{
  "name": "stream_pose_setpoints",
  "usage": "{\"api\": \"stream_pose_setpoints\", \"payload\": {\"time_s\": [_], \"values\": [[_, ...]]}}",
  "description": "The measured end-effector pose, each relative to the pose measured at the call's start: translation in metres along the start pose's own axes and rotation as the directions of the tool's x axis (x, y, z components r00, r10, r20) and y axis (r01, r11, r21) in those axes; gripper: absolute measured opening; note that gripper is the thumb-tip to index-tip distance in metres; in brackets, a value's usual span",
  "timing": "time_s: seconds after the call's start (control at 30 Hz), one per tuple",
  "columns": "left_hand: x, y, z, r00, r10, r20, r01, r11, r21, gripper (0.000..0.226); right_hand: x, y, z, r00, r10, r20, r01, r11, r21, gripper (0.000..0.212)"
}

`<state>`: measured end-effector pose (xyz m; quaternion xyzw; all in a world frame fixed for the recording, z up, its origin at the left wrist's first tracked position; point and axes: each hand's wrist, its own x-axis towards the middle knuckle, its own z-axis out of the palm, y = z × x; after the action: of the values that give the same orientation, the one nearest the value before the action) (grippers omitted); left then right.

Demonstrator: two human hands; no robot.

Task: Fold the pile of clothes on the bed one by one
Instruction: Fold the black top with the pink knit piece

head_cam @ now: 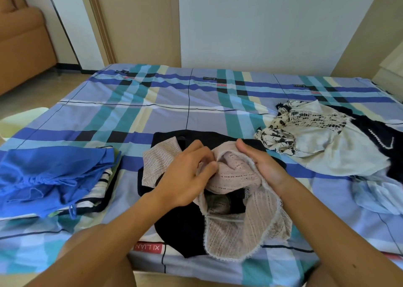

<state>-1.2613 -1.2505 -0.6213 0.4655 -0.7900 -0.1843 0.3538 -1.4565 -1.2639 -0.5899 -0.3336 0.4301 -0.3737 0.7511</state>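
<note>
Left of the black garment sits the folded stack, and on the garment itself the left hand has its fingers pinching the bunched pink top, whose length trails down toward the garment's near end, while the right hand cups it, fingers hidden so the grip is unclear, and the pile waits off right.
</note>
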Motion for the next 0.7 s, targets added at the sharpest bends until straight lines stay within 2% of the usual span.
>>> {"api": "stream_pose_setpoints", "payload": {"time_s": [0.07, 0.2, 0.3, 0.4, 0.47, 0.53, 0.63, 0.7], "values": [[0.001, 0.008, -0.001, 1.000, 0.018, -0.023, -0.020, 0.997, -0.072, 0.020, 0.000, 0.000, 0.004, 0.999, 0.032, 0.027, -0.032, 0.999, 0.005, 0.042], [0.005, 0.010, -0.001, 0.993, 0.015, -0.119, -0.021, 0.999, -0.045, 0.011, 0.001, 0.002, 0.006, 0.993, 0.054, 0.101, -0.051, 0.998, -0.033, 0.042], [0.008, 0.014, -0.005, 0.993, 0.025, -0.113, -0.028, 0.999, -0.026, 0.021, 0.001, 0.002, 0.002, 0.991, 0.052, 0.124, -0.038, 0.993, -0.110, 0.040], [0.020, 0.026, -0.023, 0.987, -0.098, -0.124, 0.077, 0.983, -0.164, 0.034, 0.003, -0.002, -0.007, 0.985, -0.003, 0.170, 0.051, 0.958, -0.282, 0.049], [0.034, 0.031, -0.038, 0.985, -0.139, -0.099, 0.121, 0.978, -0.172, 0.040, 0.005, -0.007, -0.010, 0.962, -0.061, 0.266, 0.198, 0.827, -0.527, 0.050], [0.047, 0.036, -0.052, 0.994, -0.110, -0.019, 0.107, 0.987, -0.116, 0.042, 0.009, -0.012, -0.012, 0.948, -0.092, 0.305, 0.287, 0.664, -0.690, 0.046], [0.061, 0.029, -0.069, 0.988, -0.096, 0.123, 0.099, 0.995, -0.018, 0.042, 0.013, -0.018, -0.016, 0.935, -0.264, 0.236, 0.339, 0.479, -0.809, 0.040], [0.067, 0.012, -0.076, 0.982, -0.105, 0.157, 0.097, 0.994, 0.055, 0.032, 0.016, -0.019, -0.027, 0.919, -0.359, 0.161, 0.315, 0.427, -0.847, 0.035]]}}
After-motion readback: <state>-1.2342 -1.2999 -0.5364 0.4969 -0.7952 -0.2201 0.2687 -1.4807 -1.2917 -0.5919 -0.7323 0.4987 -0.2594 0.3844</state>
